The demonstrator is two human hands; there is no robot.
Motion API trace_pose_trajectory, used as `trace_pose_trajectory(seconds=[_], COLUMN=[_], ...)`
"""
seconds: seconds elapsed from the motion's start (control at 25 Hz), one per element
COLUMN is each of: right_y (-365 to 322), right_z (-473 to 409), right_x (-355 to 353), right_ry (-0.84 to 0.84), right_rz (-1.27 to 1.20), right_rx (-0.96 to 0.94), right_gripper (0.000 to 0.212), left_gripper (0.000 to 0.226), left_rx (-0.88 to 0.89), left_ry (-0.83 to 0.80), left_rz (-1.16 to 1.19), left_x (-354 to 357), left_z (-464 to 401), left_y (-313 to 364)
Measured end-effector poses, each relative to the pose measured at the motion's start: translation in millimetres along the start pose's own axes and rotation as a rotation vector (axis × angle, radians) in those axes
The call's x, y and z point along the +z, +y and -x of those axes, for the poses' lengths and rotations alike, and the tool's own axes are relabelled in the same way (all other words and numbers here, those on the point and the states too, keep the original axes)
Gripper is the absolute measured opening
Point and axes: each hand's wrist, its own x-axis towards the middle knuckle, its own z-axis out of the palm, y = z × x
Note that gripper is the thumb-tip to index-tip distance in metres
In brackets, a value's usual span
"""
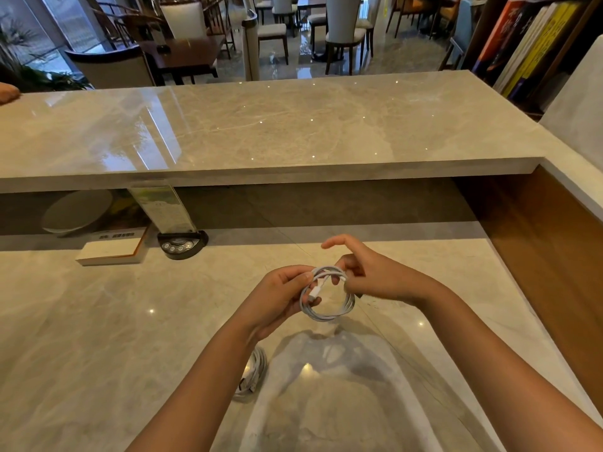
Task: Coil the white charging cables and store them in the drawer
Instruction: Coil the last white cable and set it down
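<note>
While the white cable [327, 293] is held as a round loop by the left hand [277, 296], its loose end is pinched by the right hand [375, 272], so it likely must be tucked in next.

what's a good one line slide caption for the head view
Both hands, left hand and right hand, hold a coiled white cable above the marble counter; a second cable lies below.

The coiled cable [327, 293] is plain white, as is the second cable bundle [253, 373] lying on the pale beige countertop [98, 321], which is veined in grey. A white book [111, 247] has an orange edge, beside a black button unit [182, 244]. The side panel [538, 256] is warm brown wood.
</note>
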Motion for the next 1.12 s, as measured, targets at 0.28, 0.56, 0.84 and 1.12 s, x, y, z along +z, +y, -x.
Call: trace_pose_trajectory(seconds=[0.28, 0.56, 0.84, 1.12], right_y=[1.5, 18.5, 10.8, 15.7], right_z=[-1.2, -4.0, -4.4, -2.7], right_x=[17.3, 26.4, 19.9, 7.1], right_ry=[0.222, 0.506, 0.565, 0.218], right_rz=[0.373, 0.424, 0.171, -0.033], right_rx=[-0.101, -0.044, 0.032, 0.209], right_gripper=[0.007, 0.017, 0.025, 0.007], left_gripper=[0.033, 0.028, 0.027, 0.03], left_rx=[-0.162, -0.027, -0.095, -0.088], left_ry=[0.024, 0.091, 0.039, 0.067], left_rz=[0.342, 0.515, 0.295, 0.404], left_x=[5.9, 18.3, 9.7, 10.3], left_z=[2.7, 11.9, 9.9, 5.5], left_y=[-1.4, -15.0, -14.1, -12.7])
